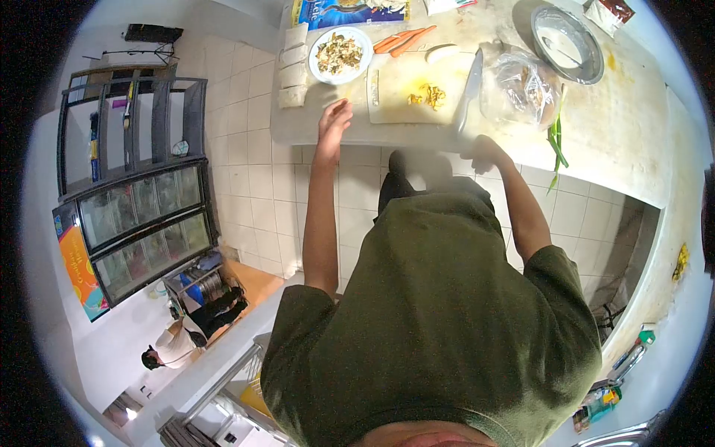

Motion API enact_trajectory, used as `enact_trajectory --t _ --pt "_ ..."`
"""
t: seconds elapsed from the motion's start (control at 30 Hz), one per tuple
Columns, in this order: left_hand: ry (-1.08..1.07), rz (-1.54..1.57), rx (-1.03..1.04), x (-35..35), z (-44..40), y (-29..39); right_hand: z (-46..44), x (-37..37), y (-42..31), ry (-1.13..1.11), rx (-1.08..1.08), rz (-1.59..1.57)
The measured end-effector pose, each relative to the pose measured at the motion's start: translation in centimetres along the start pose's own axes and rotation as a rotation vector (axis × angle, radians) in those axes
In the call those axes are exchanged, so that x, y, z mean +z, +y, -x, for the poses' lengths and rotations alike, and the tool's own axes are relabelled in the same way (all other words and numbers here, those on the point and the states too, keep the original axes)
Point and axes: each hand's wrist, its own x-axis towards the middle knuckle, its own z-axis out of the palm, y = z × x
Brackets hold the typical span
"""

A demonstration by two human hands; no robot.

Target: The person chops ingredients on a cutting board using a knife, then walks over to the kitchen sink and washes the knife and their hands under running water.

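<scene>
Our left hand [335, 121] hovers by the front edge of the tabletop [633, 112], fingers loosely bent with nothing visible in them. Our right hand [485, 154] is curled narrow and blurred just off the same edge; we cannot tell whether it grips anything.

Between and beyond the hands, the cutting board [395, 89] lies flat, with chopped yellow pieces [434, 97] heaped on it. The knife [471, 86] rests along its right side, handle toward us.

Just past our left hand we see a white plate [365, 69] of chopped mixed food [339, 56], with carrots [402, 41] right beside it. White squares [293, 77] line the tabletop's left end.

To the right of the knife sits a clear plastic bag [525, 89], then a metal bowl [593, 67]; green onions [557, 141] hang over the front edge. Farther off on the left, another person [182, 343] is near a wall.
</scene>
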Motion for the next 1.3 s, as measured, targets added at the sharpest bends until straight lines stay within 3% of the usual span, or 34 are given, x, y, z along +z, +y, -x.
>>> enact_trajectory --t 0.1,0.2,0.3,0.37,0.43,0.5,0.67,0.87,1.1,1.3 --pt "0.027 -0.393 -0.038 0.4 -3.6 -5.1 0.9 -0.2 -0.6 0.024 -0.007 -0.031" --pt "0.045 -1.001 -0.244 1.0 -5.8 -10.1 1.1 -0.3 -1.3 0.035 0.087 -0.159" --pt "-0.100 -1.135 -0.419 1.6 -6.4 -12.8 1.0 -0.5 -0.7 0.039 -0.023 -0.107" --pt "-0.087 -1.138 -0.467 2.3 -7.3 -14.7 3.0 -1.0 -2.2 0.054 -0.044 -0.039" --pt "-0.046 -1.082 -0.547 3.3 -7.7 -14.7 2.9 -1.8 -3.3 -0.052 0.164 0.016" --pt "0.020 -0.963 -0.655 4.3 -7.8 -13.8 3.8 -2.0 -4.5 -0.007 0.180 -0.072" --pt "-0.004 -1.006 -0.650 4.2 -7.7 -14.6 1.8 -2.6 -4.4 -0.137 0.354 -0.187" --pt "-0.075 -0.976 -0.764 4.6 -9.0 -12.4 2.9 -2.1 -4.9 0.016 0.200 -0.212" --pt "-0.176 -0.983 -0.799 3.7 -9.4 -13.0 2.8 -2.9 -7.0 0.006 0.325 -0.194" --pt "-0.200 -0.945 -0.833 3.9 -9.8 -11.4 1.1 -1.9 -4.7 -0.039 0.434 -0.127"
